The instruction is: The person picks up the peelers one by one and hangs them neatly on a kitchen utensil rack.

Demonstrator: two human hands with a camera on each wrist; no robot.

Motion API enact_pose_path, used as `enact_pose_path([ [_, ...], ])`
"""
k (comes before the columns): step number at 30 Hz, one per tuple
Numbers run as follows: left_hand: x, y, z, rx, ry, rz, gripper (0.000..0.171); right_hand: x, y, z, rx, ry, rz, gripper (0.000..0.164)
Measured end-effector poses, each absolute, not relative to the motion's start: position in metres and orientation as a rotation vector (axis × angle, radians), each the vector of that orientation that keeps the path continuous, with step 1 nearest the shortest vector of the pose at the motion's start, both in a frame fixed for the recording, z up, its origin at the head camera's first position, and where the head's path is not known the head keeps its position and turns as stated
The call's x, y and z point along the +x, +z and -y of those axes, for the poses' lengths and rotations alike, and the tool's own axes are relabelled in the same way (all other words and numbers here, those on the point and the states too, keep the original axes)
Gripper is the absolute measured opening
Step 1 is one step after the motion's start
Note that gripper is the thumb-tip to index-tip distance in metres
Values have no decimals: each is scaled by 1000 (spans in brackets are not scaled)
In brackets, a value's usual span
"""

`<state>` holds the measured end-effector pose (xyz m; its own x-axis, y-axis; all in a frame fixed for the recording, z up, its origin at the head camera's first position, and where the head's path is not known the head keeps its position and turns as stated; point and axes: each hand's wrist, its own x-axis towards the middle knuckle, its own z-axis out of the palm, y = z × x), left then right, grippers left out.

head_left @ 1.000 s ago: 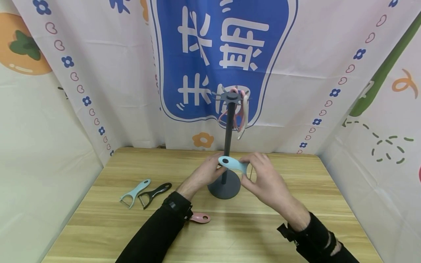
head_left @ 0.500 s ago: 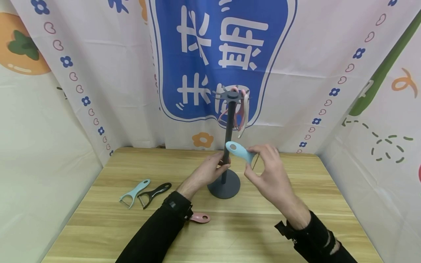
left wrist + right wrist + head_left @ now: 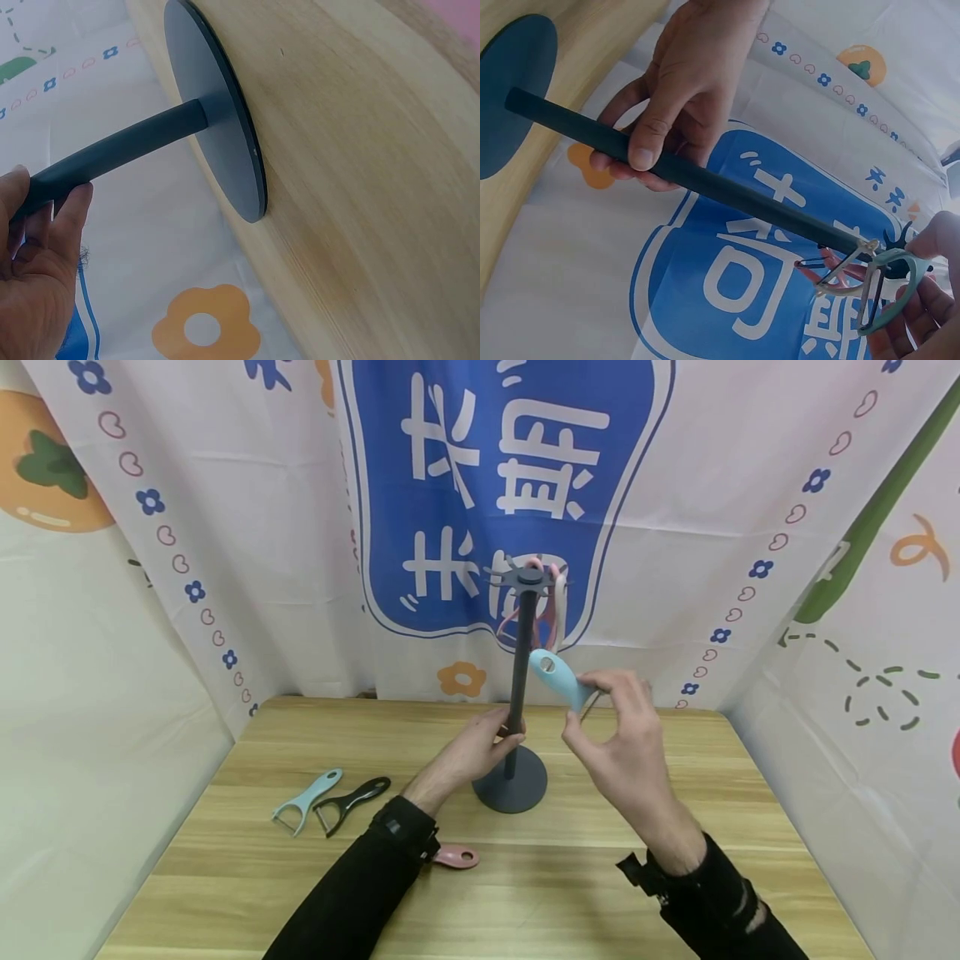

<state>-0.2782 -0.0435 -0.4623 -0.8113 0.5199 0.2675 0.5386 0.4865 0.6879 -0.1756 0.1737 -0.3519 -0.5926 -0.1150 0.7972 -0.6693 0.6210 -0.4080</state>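
Observation:
A dark grey stand (image 3: 522, 664) with a round base (image 3: 510, 787) and a ring of hooks (image 3: 525, 578) stands upright on the table. My left hand (image 3: 471, 752) holds its pole low down; thumb and fingers wrap the pole (image 3: 735, 199) in the right wrist view. Between thumb and fingers, my right hand (image 3: 626, 739) pinches a light blue Y-shaped peeler (image 3: 557, 675) by its head, handle hole pointing up and left, beside the pole. Pink and white peelers (image 3: 560, 610) hang from the hooks on the right side, partly overlapped by the blue handle.
On the wooden table (image 3: 240, 877), another light blue peeler (image 3: 307, 800) and a black peeler (image 3: 357, 799) lie at the left. A pink peeler (image 3: 459, 857) lies nearer, partly hidden by the left sleeve (image 3: 367, 877). Printed curtains (image 3: 300, 568) enclose the back and sides.
My right hand has raised the light blue peeler up and slightly to the right, tilting its handle upward. My left hand stays on the pole.

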Motion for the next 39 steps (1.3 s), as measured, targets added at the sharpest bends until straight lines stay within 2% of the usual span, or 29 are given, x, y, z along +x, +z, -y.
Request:
enact_pose_path([
  [39, -279, -463, 44, -967, -1265, 2668, 11, -190, -318, -142, 431, 1114, 1907, 43],
])
